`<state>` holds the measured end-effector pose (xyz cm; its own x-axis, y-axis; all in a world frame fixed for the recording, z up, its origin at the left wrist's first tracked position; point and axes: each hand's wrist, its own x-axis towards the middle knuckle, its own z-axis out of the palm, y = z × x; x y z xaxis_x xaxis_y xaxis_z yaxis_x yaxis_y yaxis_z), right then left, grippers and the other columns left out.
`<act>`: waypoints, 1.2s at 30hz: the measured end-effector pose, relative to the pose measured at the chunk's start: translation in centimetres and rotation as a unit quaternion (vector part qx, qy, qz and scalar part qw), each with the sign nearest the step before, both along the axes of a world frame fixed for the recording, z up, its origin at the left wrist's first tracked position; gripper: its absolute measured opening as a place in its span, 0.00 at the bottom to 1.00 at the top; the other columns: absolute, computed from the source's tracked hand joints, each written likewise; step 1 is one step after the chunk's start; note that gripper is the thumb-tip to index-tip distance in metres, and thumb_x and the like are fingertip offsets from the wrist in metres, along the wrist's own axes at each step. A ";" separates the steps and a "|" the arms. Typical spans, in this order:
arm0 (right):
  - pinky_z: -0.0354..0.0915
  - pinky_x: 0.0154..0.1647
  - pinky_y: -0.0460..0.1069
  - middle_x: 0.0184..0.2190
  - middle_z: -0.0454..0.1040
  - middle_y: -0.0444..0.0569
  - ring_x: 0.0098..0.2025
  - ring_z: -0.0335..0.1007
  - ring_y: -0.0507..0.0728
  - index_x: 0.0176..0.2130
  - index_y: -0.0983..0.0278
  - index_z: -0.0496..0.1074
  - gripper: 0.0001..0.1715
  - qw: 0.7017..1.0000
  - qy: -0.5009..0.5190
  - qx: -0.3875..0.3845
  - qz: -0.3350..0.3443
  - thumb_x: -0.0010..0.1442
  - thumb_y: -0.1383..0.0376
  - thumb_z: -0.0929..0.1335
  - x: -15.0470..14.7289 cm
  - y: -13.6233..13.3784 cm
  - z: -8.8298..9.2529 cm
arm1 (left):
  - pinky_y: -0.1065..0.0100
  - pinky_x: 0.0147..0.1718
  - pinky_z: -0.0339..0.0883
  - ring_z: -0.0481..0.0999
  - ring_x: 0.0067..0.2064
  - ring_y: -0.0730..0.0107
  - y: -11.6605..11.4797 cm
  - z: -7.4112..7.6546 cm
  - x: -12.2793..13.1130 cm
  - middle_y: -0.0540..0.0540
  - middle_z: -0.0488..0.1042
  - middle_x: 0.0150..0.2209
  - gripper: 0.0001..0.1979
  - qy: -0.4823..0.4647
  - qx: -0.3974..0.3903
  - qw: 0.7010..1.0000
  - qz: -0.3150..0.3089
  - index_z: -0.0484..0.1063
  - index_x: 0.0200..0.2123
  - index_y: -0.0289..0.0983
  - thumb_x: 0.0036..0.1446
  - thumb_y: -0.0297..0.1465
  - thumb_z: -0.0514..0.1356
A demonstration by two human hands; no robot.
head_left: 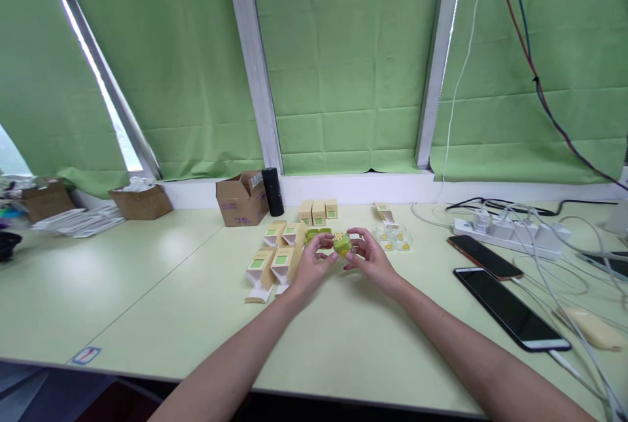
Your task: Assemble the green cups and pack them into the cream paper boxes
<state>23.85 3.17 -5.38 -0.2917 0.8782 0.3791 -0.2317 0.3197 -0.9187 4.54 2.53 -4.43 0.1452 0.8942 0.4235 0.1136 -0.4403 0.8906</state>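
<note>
Between the fingertips of my left hand (310, 266) and my right hand (377, 263) is a small green and yellow piece (342, 245), held above the table. Its exact kind is too small to make out. Behind my left hand, green pieces (314, 233) lie partly hidden. Beside that hand stand several small open cartons (261, 263) with green labels and folded-out white flaps. To the right of my right hand sits a clear plastic tray (403, 236) with yellow spots in its cups. One more small carton (384, 212) lies behind the tray.
Small upright cartons (318, 211) stand farther back, near a brown cardboard box (241, 203) and a black cylinder (273, 192). At right are a white power strip (505, 239), loose cables, a brown-edged phone (483, 256) and a larger phone (510, 307). The table's (161, 324) front edge runs below my arms.
</note>
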 end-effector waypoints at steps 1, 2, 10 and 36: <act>0.80 0.41 0.57 0.46 0.76 0.48 0.47 0.76 0.60 0.57 0.53 0.63 0.35 1.000 0.002 -0.001 0.000 0.57 0.52 0.78 0.0 0.0 0.0 | 0.56 0.52 0.68 0.74 0.57 0.53 0.0 -0.1 0.0 0.38 0.75 0.56 0.21 0.010 0.005 1.000 0.005 0.71 0.52 0.41 0.59 0.40 0.69; 0.80 0.42 0.57 0.46 0.76 0.48 0.46 0.76 0.60 0.57 0.52 0.64 0.35 1.000 0.005 -0.002 0.002 0.57 0.52 0.78 0.0 0.0 0.0 | 0.56 0.53 0.68 0.74 0.57 0.54 0.0 -0.1 0.1 0.39 0.75 0.56 0.20 0.021 0.011 1.000 0.009 0.71 0.53 0.41 0.59 0.40 0.68; 0.80 0.47 0.60 0.43 0.77 0.47 0.44 0.78 0.59 0.53 0.55 0.68 0.29 1.000 0.020 0.013 0.016 0.59 0.49 0.77 -0.2 0.5 -0.5 | 0.59 0.51 0.70 0.75 0.55 0.57 -0.1 -0.5 0.2 0.42 0.77 0.53 0.17 0.052 0.040 0.997 0.033 0.74 0.53 0.42 0.62 0.38 0.66; 0.73 0.40 0.59 0.40 0.82 0.50 0.37 0.80 0.62 0.53 0.55 0.71 0.27 0.978 0.159 -0.126 0.056 0.58 0.50 0.75 0.5 0.9 -0.3 | 0.59 0.47 0.71 0.79 0.51 0.55 -0.2 0.2 0.5 0.39 0.80 0.46 0.18 0.013 0.011 0.998 0.056 0.72 0.51 0.39 0.66 0.45 0.63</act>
